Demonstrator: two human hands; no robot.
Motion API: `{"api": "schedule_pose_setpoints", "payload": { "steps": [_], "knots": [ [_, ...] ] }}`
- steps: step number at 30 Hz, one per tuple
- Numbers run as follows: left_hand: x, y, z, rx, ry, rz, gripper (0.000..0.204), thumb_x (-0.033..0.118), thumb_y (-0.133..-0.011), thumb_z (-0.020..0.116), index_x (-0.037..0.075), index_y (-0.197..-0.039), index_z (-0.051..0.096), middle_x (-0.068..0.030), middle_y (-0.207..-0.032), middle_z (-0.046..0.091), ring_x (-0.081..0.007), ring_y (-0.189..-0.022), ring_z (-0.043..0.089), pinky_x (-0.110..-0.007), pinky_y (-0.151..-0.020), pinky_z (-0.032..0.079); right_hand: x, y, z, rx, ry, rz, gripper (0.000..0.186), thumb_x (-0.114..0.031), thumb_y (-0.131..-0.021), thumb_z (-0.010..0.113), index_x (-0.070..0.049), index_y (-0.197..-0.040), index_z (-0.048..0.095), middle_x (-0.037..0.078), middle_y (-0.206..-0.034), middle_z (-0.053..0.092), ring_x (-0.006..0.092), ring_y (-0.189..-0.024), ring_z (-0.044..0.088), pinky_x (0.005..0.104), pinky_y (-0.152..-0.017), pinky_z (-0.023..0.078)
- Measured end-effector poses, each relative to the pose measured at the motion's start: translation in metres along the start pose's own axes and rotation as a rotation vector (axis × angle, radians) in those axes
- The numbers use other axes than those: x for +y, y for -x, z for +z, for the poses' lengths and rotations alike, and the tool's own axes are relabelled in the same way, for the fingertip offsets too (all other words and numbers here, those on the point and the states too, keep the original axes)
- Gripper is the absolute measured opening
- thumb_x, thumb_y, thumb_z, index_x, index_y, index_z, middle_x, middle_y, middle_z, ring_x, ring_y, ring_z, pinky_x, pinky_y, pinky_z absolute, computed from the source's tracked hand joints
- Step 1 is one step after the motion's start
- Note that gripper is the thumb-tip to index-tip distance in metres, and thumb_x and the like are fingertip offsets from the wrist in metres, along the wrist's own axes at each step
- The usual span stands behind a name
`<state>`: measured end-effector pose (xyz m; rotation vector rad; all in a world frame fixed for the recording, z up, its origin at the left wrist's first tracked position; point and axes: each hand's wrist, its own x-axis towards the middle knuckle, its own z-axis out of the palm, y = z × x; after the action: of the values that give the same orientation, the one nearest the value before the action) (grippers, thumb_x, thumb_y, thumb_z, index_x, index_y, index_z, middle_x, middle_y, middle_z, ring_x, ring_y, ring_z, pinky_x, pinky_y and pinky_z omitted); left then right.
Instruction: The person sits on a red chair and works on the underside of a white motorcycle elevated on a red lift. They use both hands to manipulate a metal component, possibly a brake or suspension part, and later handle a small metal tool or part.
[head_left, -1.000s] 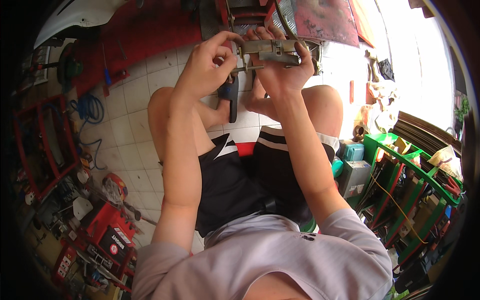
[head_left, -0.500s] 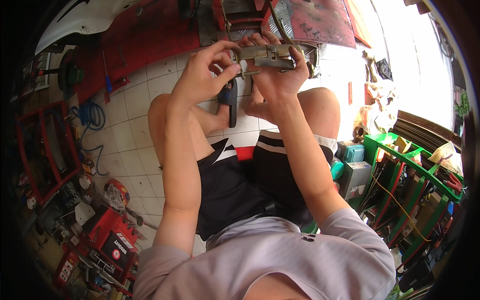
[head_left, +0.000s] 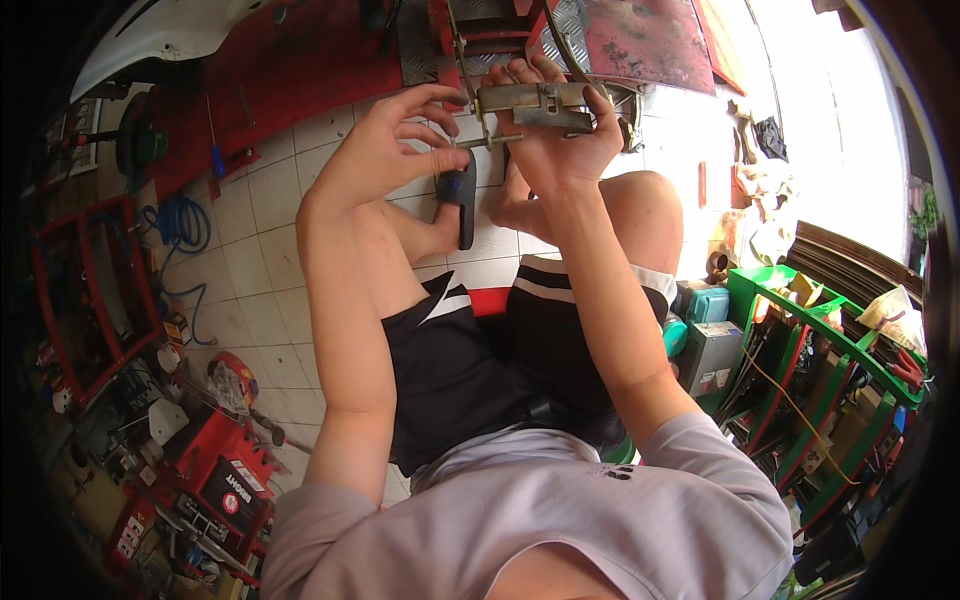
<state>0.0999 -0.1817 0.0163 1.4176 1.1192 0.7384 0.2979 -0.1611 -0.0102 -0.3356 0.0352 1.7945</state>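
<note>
My right hand (head_left: 562, 150) is palm up, its fingers curled behind a grey metal cylinder-shaped part (head_left: 535, 97) with a bracket and a flap along its underside. A thin metal bolt or rod (head_left: 492, 141) sticks out sideways below the part's left end. Just left of it, my left hand (head_left: 385, 140) has its fingers apart, the thumb below the rod's near end and the fingertips above. Whether the thumb touches the rod is hard to make out. Cables or thin strips (head_left: 560, 45) rise behind the part toward a red frame (head_left: 490, 45).
A red platform (head_left: 300, 70) lies ahead, with a blue-handled screwdriver (head_left: 216, 160) by its edge. Coiled blue hose (head_left: 180, 228) and a red machine (head_left: 225, 480) are at left. A green tool rack (head_left: 800, 320) and a grey metal box (head_left: 712, 350) stand at right.
My left hand has drawn back leftward from the metal part, and its fingers have spread. The right hand and the part have stayed nearly in place.
</note>
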Motion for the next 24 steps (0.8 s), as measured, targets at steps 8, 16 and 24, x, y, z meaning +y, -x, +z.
{"api": "schedule_pose_setpoints", "payload": {
  "steps": [8, 16, 24],
  "knots": [
    [-0.003, -0.015, 0.001, 0.149, 0.083, -0.247, 0.051, 0.016, -0.083, 0.075, 0.009, -0.128, 0.054, -0.0042, -0.107, 0.061, -0.0102, -0.091, 0.060, -0.027, -0.078, 0.050, 0.000, 0.000, -0.002, 0.001, 0.011, 0.006, 0.055, -0.037, -0.084, 0.044, 0.004, -0.120, 0.048, 0.024, -0.115, 0.057, 0.0400, -0.116, 0.050, 0.0480, -0.105, 0.035],
    [-0.004, -0.011, 0.002, 0.148, 0.066, -0.178, 0.050, 0.026, -0.087, 0.071, 0.006, -0.129, 0.054, -0.0014, -0.103, 0.062, -0.0110, -0.097, 0.058, -0.026, -0.073, 0.048, 0.001, -0.001, -0.001, 0.002, 0.011, -0.004, 0.055, -0.037, -0.084, 0.045, 0.004, -0.120, 0.048, 0.024, -0.114, 0.057, 0.0404, -0.116, 0.050, 0.0483, -0.104, 0.036],
    [-0.007, -0.008, -0.007, 0.080, 0.128, -0.138, 0.041, 0.021, -0.085, 0.073, 0.004, -0.119, 0.059, -0.0033, -0.095, 0.065, -0.0112, -0.090, 0.061, -0.026, -0.076, 0.048, 0.000, -0.001, 0.002, 0.009, -0.004, 0.009, 0.054, -0.037, -0.085, 0.043, 0.004, -0.119, 0.048, 0.024, -0.112, 0.057, 0.0404, -0.116, 0.050, 0.0479, -0.104, 0.035]
  ]
}}
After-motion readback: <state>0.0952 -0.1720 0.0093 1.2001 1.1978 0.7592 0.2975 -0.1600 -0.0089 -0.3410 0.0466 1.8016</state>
